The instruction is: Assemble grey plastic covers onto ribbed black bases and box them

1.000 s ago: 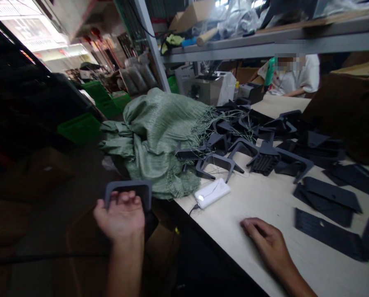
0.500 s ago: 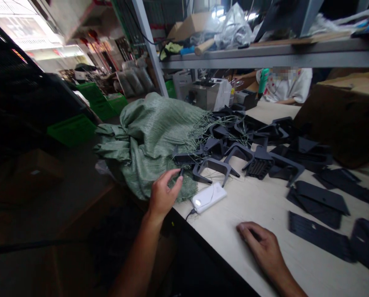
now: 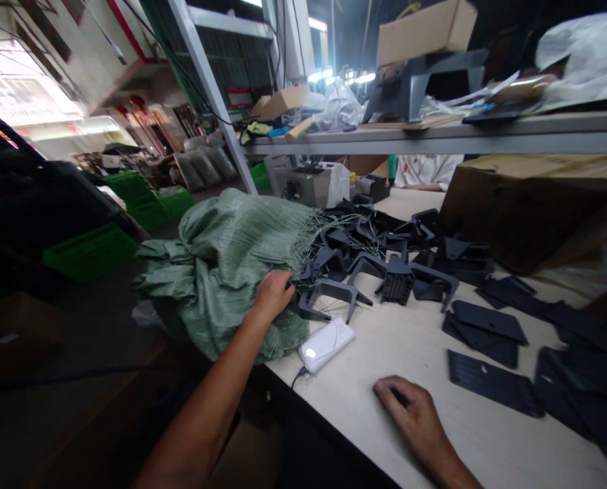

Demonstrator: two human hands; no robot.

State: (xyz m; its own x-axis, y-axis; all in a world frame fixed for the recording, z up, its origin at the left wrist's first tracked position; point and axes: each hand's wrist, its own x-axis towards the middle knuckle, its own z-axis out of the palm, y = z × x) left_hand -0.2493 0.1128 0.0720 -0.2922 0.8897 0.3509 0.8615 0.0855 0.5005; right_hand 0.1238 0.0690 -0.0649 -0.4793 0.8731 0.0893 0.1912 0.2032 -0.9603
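Note:
My left hand (image 3: 273,296) rests against the edge of a green woven sack (image 3: 227,272), its fingers curled and partly hidden. A dark grey U-shaped plastic bracket (image 3: 324,293) lies just to the right of that hand, not touching it. My right hand (image 3: 409,414) lies on the pale table (image 3: 344,414) with curled fingers, holding nothing. Flat black ribbed plates (image 3: 491,384) lie to its right. Beyond it sits a white power bank (image 3: 326,344) with a thin cable. A heap of black plastic parts (image 3: 364,238) spreads behind the bracket.
A large cardboard box (image 3: 522,210) sits at the table's right. A metal shelf (image 3: 436,142) with a grey stand and packaging runs overhead. A co-worker in a white shirt (image 3: 426,170) sits beyond a machine (image 3: 308,187). Green crates (image 3: 90,252) stand on the floor at left.
The grey bracket held in my left hand a second ago is no longer in it. That hand has moved right to the sack's edge. The view has tilted upward; my right hand has barely moved.

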